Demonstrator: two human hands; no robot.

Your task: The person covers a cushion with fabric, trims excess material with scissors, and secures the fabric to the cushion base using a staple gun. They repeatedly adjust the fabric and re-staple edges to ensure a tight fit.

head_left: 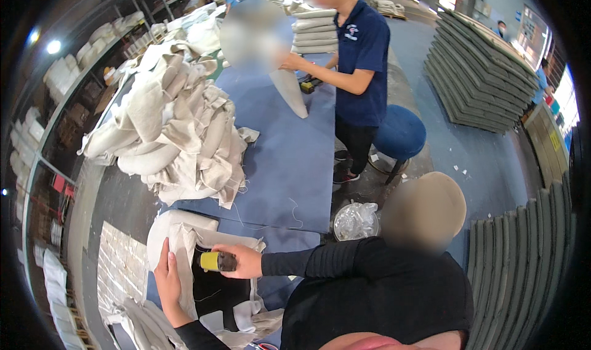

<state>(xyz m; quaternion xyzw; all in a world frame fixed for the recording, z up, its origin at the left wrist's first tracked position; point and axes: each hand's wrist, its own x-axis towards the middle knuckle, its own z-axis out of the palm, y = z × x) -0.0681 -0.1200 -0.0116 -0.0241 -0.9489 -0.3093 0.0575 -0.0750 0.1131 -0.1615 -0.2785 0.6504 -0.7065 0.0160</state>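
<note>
The left hand (167,276) lies flat, fingers spread, on a beige fabric cover (184,242) at the near end of the blue surface (283,165). Just beside it, the right hand (243,262) has its grip closed around a yellow-and-black handheld tool (217,261) over the cover's dark opening. Farther along sits a heap of beige covers (175,128), where another person (360,73) stands working near a blue stool (400,131).
</note>
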